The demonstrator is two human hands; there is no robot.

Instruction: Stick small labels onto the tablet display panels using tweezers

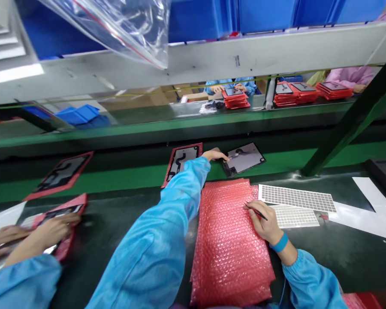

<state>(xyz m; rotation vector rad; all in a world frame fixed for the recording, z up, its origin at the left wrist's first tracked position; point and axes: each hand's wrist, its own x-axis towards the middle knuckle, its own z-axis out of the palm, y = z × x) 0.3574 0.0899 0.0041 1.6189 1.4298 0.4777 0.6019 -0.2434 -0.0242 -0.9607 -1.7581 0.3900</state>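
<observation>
My left hand [215, 155] reaches out over the green belt, fingers stretched to the left edge of a thin grey panel [248, 156] with black borders and a black curved strip. Its thumb is hidden from me. My right hand [266, 221], with a blue band at the wrist, holds dark, thin tweezers [257, 211]. That hand rests by the right side of a stack of red bubble-wrap bags [230, 240]. Just right of it lie white sheets of small square stickers [297, 198]. Left of my left hand, another similar panel [182, 161] sits on a red bag.
A co-worker's hands [48, 234] handle a red bag and panel at left. Another panel [64, 171] on red lies on the belt [286, 159]. A green post [347, 124] stands right; a shelf beam [212, 53] with blue bins crosses above. Other people work beyond.
</observation>
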